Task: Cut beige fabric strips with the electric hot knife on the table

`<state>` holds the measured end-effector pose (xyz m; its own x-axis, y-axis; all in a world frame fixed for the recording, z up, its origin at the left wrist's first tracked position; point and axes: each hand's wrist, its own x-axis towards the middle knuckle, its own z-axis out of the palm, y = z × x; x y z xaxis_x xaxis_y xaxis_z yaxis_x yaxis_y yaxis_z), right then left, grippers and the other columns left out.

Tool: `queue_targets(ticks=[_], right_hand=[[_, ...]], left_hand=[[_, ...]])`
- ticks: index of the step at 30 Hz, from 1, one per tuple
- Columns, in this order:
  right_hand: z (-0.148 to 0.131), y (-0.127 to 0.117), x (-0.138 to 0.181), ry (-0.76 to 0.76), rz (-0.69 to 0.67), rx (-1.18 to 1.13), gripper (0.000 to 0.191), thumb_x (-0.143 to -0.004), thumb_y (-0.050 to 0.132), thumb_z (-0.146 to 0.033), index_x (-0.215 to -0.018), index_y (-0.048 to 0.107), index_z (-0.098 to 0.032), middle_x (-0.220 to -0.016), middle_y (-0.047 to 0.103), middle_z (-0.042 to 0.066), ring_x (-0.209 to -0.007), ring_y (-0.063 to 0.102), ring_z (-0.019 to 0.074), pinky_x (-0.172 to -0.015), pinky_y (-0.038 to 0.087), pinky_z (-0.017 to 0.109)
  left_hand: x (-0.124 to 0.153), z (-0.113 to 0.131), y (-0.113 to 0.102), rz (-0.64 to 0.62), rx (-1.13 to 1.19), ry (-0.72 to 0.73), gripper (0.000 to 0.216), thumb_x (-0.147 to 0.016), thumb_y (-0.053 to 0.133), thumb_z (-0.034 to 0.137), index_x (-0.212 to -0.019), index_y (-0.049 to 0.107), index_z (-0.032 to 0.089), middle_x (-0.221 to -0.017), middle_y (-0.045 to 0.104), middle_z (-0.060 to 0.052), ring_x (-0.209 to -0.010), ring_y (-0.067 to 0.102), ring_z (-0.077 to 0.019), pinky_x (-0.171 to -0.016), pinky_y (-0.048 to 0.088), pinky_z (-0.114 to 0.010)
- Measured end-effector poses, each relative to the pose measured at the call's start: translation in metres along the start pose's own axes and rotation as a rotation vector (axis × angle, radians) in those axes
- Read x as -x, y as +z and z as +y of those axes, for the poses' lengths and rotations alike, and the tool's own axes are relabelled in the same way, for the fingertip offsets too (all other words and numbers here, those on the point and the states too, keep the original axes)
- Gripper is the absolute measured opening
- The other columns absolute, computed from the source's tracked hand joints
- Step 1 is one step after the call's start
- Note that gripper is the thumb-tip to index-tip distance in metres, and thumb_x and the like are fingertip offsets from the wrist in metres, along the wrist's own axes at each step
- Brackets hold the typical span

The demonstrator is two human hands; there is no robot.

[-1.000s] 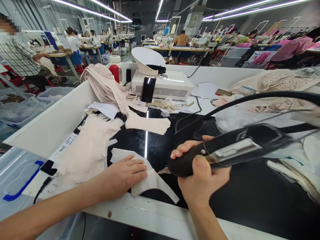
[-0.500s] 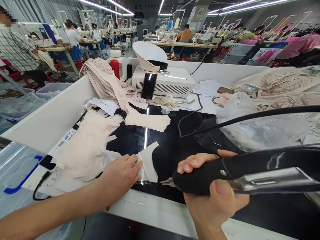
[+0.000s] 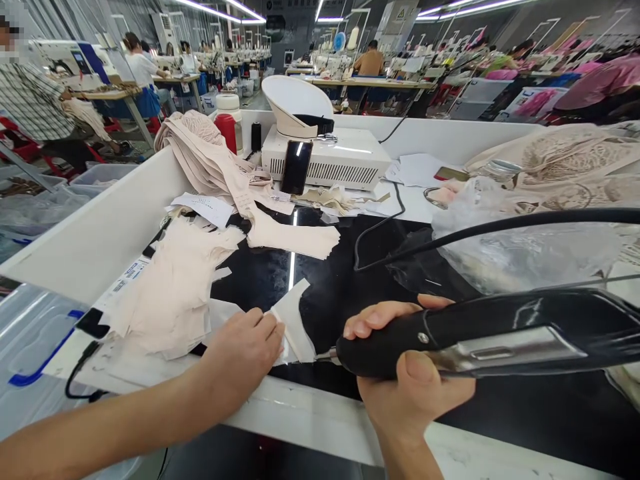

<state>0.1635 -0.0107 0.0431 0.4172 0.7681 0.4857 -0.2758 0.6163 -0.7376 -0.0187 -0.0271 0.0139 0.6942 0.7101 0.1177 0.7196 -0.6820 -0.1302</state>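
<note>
My left hand (image 3: 250,350) presses its bent fingers onto a small cream fabric piece (image 3: 298,330) lying on the black glossy work surface (image 3: 335,293). The fingertips rest along the piece's left side, and the part under them is hidden. Wrapped in my right hand (image 3: 405,377) is a black corded hand tool (image 3: 395,343) with a metal lever along its side. Its thin metal tip (image 3: 327,355) points left and meets the fabric's lower right edge. A pile of cream fabric pieces (image 3: 170,287) lies left of my left hand.
A long fabric strip (image 3: 295,239) lies farther back. Behind it stand a phone (image 3: 297,167) and a white vented box (image 3: 345,157) with a white visor (image 3: 295,103). The tool's black cable (image 3: 500,230) crosses above a clear plastic bag (image 3: 525,257). White walls (image 3: 100,220) border the table.
My right hand has brought the tool a little left, and its tip now meets the fabric edge. My left hand stays on the piece. The view has shifted slightly.
</note>
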Motion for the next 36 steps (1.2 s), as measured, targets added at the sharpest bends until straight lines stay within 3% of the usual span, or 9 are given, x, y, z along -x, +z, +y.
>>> queue_targets(ticks=[4,8,16,26,36], right_hand=[[0.0,0.0,0.001,-0.007,0.0,0.013,0.039,-0.075,0.082,-0.037,-0.107,0.063,-0.025,-0.071,0.067,-0.004,-0.053,0.059,0.0149,-0.044,0.052,0.028],[0.0,0.001,0.001,-0.014,0.015,0.023,0.039,-0.075,0.082,-0.038,-0.107,0.062,-0.025,-0.07,0.065,-0.004,-0.052,0.059,0.0151,-0.043,0.05,0.028],[0.0,0.0,0.002,-0.001,0.013,0.01,0.04,-0.074,0.083,-0.038,-0.107,0.064,-0.025,-0.071,0.067,-0.004,-0.053,0.058,0.0152,-0.044,0.05,0.028],[-0.001,0.001,0.0,-0.002,0.027,0.023,0.041,-0.073,0.084,-0.04,-0.105,0.063,-0.025,-0.069,0.065,-0.004,-0.05,0.057,0.0165,-0.04,0.047,0.03],[-0.002,0.003,-0.003,0.011,0.044,-0.006,0.042,-0.071,0.086,-0.039,-0.103,0.064,-0.024,-0.067,0.066,-0.004,-0.051,0.058,0.0155,-0.041,0.049,0.027]], left_hand=[[-0.007,0.006,-0.005,0.156,0.172,0.244,0.017,-0.101,0.046,0.008,-0.107,0.062,0.012,-0.095,0.065,-0.008,-0.088,0.061,-0.0218,-0.077,0.053,-0.034],[-0.015,0.008,0.007,0.186,0.273,0.386,0.019,-0.104,0.046,0.01,-0.109,0.064,0.014,-0.097,0.067,-0.007,-0.095,0.063,-0.0182,-0.087,0.054,-0.03],[-0.019,-0.007,0.018,0.145,0.348,0.405,0.023,-0.105,0.043,0.008,-0.121,0.061,0.008,-0.111,0.071,-0.009,-0.112,0.064,-0.0183,-0.105,0.052,-0.03],[-0.017,-0.007,0.021,0.163,0.343,0.341,0.022,-0.105,0.048,0.013,-0.123,0.061,0.012,-0.111,0.069,-0.009,-0.109,0.064,-0.0187,-0.101,0.054,-0.033],[-0.011,-0.009,0.027,0.2,0.387,0.267,0.025,-0.105,0.048,0.016,-0.124,0.064,0.02,-0.122,0.065,-0.011,-0.111,0.063,-0.022,-0.107,0.049,-0.042]])
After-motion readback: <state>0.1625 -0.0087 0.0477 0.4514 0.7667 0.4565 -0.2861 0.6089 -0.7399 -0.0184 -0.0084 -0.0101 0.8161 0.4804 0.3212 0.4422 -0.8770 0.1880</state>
